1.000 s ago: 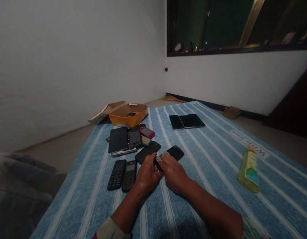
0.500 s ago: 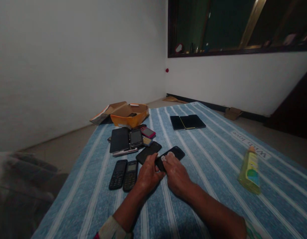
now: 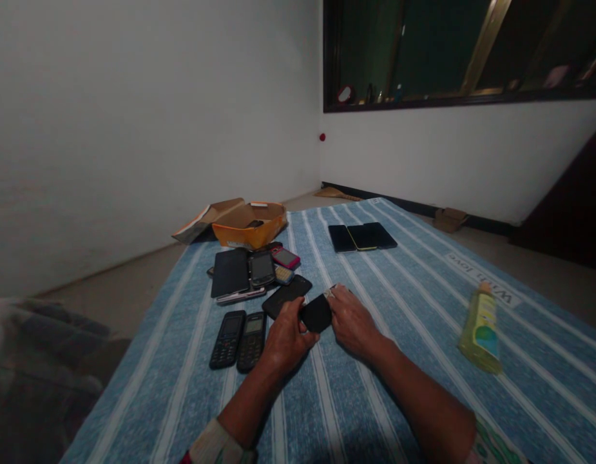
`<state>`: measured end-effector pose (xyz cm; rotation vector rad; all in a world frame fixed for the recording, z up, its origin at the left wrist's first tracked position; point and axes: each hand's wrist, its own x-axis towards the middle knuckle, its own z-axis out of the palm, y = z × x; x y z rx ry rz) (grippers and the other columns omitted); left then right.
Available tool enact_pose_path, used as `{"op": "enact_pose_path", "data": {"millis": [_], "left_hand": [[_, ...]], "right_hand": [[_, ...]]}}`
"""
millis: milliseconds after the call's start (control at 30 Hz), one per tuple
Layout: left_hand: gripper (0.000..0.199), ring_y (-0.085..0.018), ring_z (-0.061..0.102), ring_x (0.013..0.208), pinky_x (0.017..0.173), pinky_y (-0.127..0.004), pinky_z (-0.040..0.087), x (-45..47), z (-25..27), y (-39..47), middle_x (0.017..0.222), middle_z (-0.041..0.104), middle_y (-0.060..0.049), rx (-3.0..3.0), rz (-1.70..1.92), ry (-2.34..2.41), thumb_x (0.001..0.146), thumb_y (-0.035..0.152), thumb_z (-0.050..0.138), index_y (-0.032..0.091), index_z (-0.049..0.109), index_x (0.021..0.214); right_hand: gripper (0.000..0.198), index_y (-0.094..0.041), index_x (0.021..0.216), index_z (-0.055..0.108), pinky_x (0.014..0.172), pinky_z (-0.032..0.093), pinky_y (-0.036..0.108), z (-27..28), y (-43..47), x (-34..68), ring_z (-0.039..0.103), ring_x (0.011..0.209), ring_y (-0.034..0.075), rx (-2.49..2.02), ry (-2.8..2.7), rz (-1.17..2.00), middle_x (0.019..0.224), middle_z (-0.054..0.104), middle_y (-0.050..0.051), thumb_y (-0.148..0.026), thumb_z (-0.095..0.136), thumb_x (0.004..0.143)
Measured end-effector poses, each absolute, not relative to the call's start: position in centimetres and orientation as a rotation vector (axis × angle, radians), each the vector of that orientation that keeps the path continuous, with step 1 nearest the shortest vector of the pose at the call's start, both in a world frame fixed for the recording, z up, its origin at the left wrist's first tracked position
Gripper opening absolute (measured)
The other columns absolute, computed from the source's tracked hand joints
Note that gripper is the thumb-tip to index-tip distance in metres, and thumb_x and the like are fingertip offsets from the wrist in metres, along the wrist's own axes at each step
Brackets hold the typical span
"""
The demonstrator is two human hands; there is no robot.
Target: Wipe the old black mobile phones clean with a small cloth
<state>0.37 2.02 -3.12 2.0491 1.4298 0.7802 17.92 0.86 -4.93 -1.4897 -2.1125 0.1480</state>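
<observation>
My left hand (image 3: pixel 287 338) is closed around the near left end of a black smartphone (image 3: pixel 316 314), held low over the striped cloth. Bent over the phone's far right end is my right hand (image 3: pixel 353 320), its fingers curled. A small crumpled white scrap (image 3: pixel 329 293) shows between the right fingers; its material is unclear. Just beyond the left fingers lies another dark smartphone (image 3: pixel 284 296). Two black keypad phones, one with a dark screen (image 3: pixel 227 339) and one with a pale screen (image 3: pixel 252 341), lie side by side left of that hand.
A pile with a black tablet-like device (image 3: pixel 230 273) and a pink phone (image 3: pixel 285 257) sits by an open orange box (image 3: pixel 247 238). Several dark smartphones (image 3: pixel 363 237) lie in a row farther back. On the right, a yellow-green liquid bottle (image 3: pixel 480 332) rests on the striped cloth (image 3: pixel 399 399).
My right hand has slid from the phone's middle to its far right end, uncovering more of its black surface. My left hand keeps its hold. The view has shifted slightly.
</observation>
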Motion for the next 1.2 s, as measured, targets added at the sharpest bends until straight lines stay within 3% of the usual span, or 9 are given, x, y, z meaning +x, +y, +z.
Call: {"op": "enact_pose_path", "data": {"millis": [300, 600, 767, 1000, 1200], "left_hand": [[0.06, -0.016, 0.06, 0.072, 0.071, -0.033, 0.052, 0.0, -3.8, 2.4, 0.108, 0.058, -0.009, 2.079, 0.832, 1.351, 0.067, 0.016, 0.064, 0.013, 0.05, 0.125], [0.072, -0.014, 0.057, 0.071, 0.069, -0.03, 0.049, 0.5, -3.0, 1.9, 0.103, 0.056, -0.005, 2.038, 0.708, 1.439, 0.061, 0.014, 0.073, 0.011, 0.047, 0.128], [0.072, -0.016, 0.057, 0.074, 0.071, -0.031, 0.048, 0.6, -2.7, 1.8, 0.106, 0.056, -0.007, 2.043, 0.68, 1.443, 0.061, 0.013, 0.073, 0.009, 0.047, 0.128], [0.067, -0.014, 0.058, 0.072, 0.07, -0.03, 0.049, 0.5, -3.1, 2.0, 0.11, 0.055, -0.009, 2.076, 0.697, 1.415, 0.065, 0.01, 0.064, 0.009, 0.045, 0.13], [0.067, -0.015, 0.058, 0.071, 0.068, -0.03, 0.047, 0.5, -3.0, 1.9, 0.1, 0.057, -0.005, 2.071, 0.698, 1.464, 0.063, 0.015, 0.068, 0.01, 0.049, 0.127]], "right_hand": [[0.044, -0.01, 0.128, 0.054, 0.117, 0.027, 0.043, -4.0, -2.5, 15.6, 0.034, 0.138, 0.025, -1.196, -2.321, 0.293, 0.136, 0.052, 0.015, -0.007, 0.042, 0.086], [0.064, -0.01, 0.137, 0.048, 0.115, 0.03, 0.048, -5.5, -2.5, 18.2, 0.031, 0.141, 0.025, -1.447, -2.151, 0.252, 0.141, 0.049, 0.015, 0.001, 0.039, 0.075], [0.056, -0.009, 0.133, 0.052, 0.114, 0.033, 0.05, -6.1, -1.9, 18.9, 0.039, 0.136, 0.027, -1.516, -2.027, 0.137, 0.137, 0.052, 0.018, -0.001, 0.038, 0.08], [0.041, -0.01, 0.13, 0.054, 0.115, 0.032, 0.045, -4.9, -1.6, 15.5, 0.039, 0.136, 0.025, -1.249, -2.248, 0.198, 0.134, 0.055, 0.015, -0.015, 0.039, 0.092], [0.037, -0.009, 0.124, 0.059, 0.114, 0.033, 0.046, -5.0, 1.4, 17.1, 0.044, 0.132, 0.026, -1.391, -2.179, 0.112, 0.13, 0.058, 0.017, -0.015, 0.037, 0.094]]}}
